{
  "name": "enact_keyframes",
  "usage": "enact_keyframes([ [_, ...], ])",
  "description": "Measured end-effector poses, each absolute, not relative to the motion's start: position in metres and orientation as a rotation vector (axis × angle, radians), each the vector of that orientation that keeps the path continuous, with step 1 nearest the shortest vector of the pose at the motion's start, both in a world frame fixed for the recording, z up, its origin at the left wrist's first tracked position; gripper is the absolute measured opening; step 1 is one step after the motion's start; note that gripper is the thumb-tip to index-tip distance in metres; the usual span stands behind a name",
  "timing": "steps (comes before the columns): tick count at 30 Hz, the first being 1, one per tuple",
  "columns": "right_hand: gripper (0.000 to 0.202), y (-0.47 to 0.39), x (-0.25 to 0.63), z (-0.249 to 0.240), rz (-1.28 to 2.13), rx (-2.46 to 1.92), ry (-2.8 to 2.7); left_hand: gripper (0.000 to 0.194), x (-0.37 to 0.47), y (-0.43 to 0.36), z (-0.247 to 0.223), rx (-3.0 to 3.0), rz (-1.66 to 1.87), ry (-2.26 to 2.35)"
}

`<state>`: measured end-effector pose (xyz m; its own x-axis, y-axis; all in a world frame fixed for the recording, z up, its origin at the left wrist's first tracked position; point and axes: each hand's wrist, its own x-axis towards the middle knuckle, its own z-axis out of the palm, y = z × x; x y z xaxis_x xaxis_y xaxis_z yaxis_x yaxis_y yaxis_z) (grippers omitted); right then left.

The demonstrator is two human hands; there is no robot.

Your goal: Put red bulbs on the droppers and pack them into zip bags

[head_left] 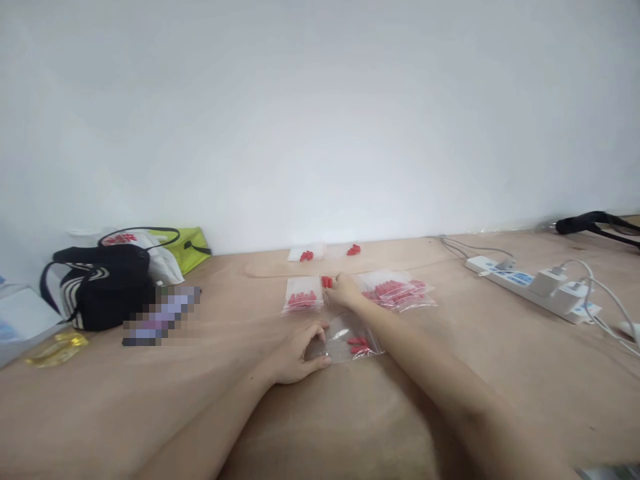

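A clear plastic bag (pixel 340 350) with a few small red pieces (pixel 358 345) inside lies flat before me. My left hand (pixel 300 353) grips its left edge, thumb at the near corner and curled fingers at the far one. Just beyond the bag, my right hand (pixel 345 292) is bent closed beside some upright-looking red pieces (pixel 327 282); its fingertips are hidden, so what it holds cannot be told. Left of it lies a filled bag (pixel 303 295) of red pieces. Several more filled bags (pixel 400 290) overlap to its right.
Farther back lie two small red piles (pixel 307 255) on clear bags. A white power strip (pixel 530 287) with plugs and cables is at right. On the left are a black bag (pixel 105 283), a green bag (pixel 193 247), a blurred flat object (pixel 163 317) and yellow tape (pixel 57 349).
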<state>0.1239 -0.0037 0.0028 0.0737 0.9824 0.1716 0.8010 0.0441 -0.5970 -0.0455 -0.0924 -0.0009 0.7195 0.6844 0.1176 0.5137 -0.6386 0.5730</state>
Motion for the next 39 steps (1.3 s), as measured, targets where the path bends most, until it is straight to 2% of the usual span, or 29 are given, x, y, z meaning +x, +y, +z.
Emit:
enact_keyframes([
  [5, 0.023, 0.015, 0.111, 0.0, 0.463, -1.86, -1.777, 0.028, -0.046, -0.095, -0.001, 2.406, 0.451, 0.917],
  [12, 0.008, 0.016, 0.128, -0.001, 0.537, -1.846, -1.851, 0.024, -0.045, -0.095, 0.002, 2.403, 0.437, 0.928],
  [17, 0.016, 0.01, 0.143, 0.0, 0.537, -1.816, -1.81, 0.021, -0.043, -0.094, 0.005, 2.382, 0.412, 0.955],
  [20, 0.013, 0.0, 0.155, 0.003, 0.525, -1.789, -1.744, 0.021, -0.044, -0.093, 0.004, 2.39, 0.418, 0.945],
  [21, 0.015, -0.005, 0.16, 0.004, 0.508, -1.778, -1.723, 0.021, -0.044, -0.093, 0.004, 2.397, 0.422, 0.94],
  [25, 0.044, -0.033, 0.191, -0.002, 0.485, -1.583, -1.568, 0.02, -0.045, -0.092, 0.002, 2.404, 0.421, 0.939],
  [29, 0.053, -0.07, 0.218, -0.018, 0.694, -1.303, -1.319, 0.02, -0.047, -0.093, 0.002, 2.391, 0.406, 0.967],
  [35, 0.045, -0.098, 0.227, -0.027, 0.88, -1.184, -1.082, 0.027, -0.047, -0.093, 0.005, 2.429, 0.343, 0.953],
  [39, 0.03, -0.1, 0.217, -0.025, 1.024, -1.166, -0.973, 0.037, -0.047, -0.092, 0.004, 2.437, 0.351, 0.933],
])
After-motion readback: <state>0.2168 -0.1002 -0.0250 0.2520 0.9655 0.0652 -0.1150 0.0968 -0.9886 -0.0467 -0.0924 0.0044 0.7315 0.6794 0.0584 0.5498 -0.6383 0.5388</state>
